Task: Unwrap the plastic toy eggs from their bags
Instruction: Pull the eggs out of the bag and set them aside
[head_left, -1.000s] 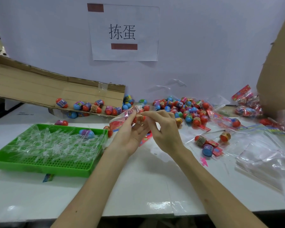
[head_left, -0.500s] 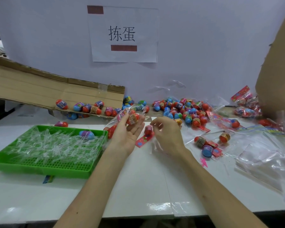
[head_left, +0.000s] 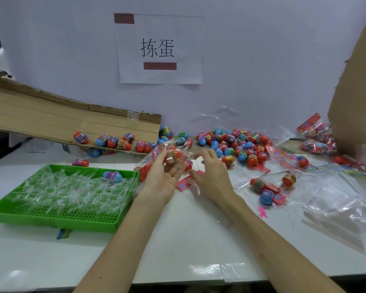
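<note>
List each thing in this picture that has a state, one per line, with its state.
left hand, grips the bag
bag, eggs inside, held up
right hand, loosely curled, grip unclear
green tray, holds clear strips and one egg
loose eggs, unbagged, heaped on the table
cardboard flap, tilted, eggs along its lower edge

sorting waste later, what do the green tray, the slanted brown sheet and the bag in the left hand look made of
Green tray: moulded plastic, slightly glossy, with a perforated base. Brown sheet: cardboard, likely corrugated, matte, creased and taped. Bag in the left hand: probably thin clear plastic film; it crinkles and glints.
</note>
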Available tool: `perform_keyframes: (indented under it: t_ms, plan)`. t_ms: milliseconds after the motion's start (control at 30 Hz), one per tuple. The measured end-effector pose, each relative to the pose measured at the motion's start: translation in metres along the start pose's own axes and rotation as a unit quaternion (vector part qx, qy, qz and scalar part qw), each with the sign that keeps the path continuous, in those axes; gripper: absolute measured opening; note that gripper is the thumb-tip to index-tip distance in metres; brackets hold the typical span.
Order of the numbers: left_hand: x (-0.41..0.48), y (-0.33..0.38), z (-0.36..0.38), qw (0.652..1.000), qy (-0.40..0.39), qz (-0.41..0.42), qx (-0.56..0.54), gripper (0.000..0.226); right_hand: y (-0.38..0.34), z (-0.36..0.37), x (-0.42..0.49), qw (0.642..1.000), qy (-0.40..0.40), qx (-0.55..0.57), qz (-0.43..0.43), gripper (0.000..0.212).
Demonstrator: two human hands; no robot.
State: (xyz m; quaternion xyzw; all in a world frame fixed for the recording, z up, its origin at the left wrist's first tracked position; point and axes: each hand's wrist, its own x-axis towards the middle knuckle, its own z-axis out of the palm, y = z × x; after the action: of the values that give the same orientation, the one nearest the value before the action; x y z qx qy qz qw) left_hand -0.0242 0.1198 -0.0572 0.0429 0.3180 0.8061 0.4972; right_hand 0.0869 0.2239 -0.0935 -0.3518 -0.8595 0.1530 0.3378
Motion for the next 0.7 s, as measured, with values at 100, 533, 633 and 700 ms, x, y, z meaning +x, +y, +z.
perform_keyframes:
  t_ms: [100,533,633,700]
  plan:
    - [0.0010,-0.0005,-0.0002,1.000,0.000,0.003,0.004,0.043,-0.0005,0.0029,0.0010,0.995,-0.079,-0.046,-0.034,0.028]
    - [0.0010,-0.0005,-0.0008,1.000,0.000,0.001,0.015,0.040,-0.0012,0.0060,0.0030,0.998,-0.030,-0.030,-0.037,0.021]
    - [0.0001,-0.0011,-0.0001,1.000,0.000,0.000,0.017,0.041,0.0039,0.0038,0.0037,0.999,-0.035,-0.015,-0.030,0.017]
    - [-0.0006,-0.0020,0.0003,1.000,0.004,-0.001,0.017,0.041,0.0032,0.0047,0.0045,0.997,-0.072,0.008,-0.026,0.032]
